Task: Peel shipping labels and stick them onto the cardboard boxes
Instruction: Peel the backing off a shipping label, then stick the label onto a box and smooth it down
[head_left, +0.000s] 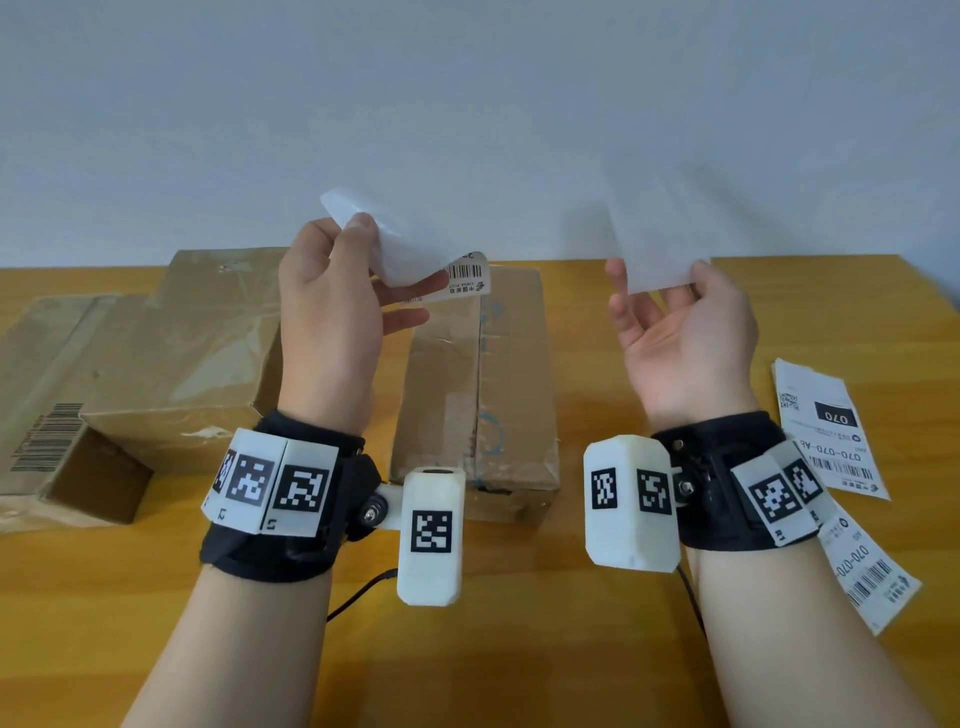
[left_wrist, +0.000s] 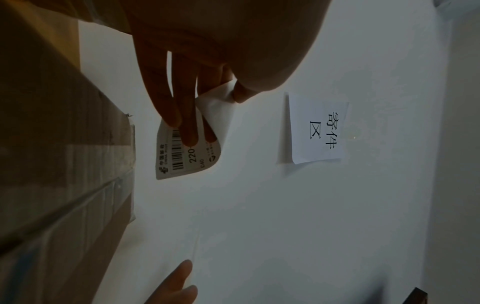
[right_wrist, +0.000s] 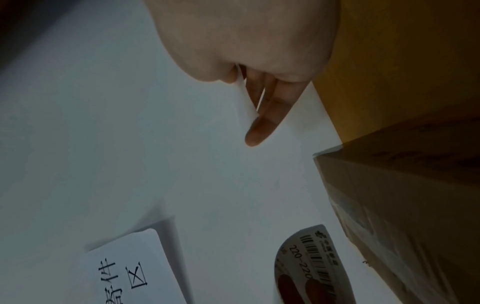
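We see left hand (head_left: 332, 317) raised, thumb and fingers pinching curled label (head_left: 415, 260), barcode end drooping toward right hand (head_left: 685, 332). Right hand pinches blank backing sheet (head_left: 660, 228). Spare labels (head_left: 826, 431) lie right of right wrist. Beyond hands, cardboard boxes (head_left: 478, 374) on table (head_left: 519, 649); wall sign (left_wrist: 318, 127) behind.

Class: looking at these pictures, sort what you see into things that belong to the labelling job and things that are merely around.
Belong to the job:
- peeled label in left hand
- backing sheet in right hand
- cardboard boxes
- spare labels

Merely around:
- wall notice
- table
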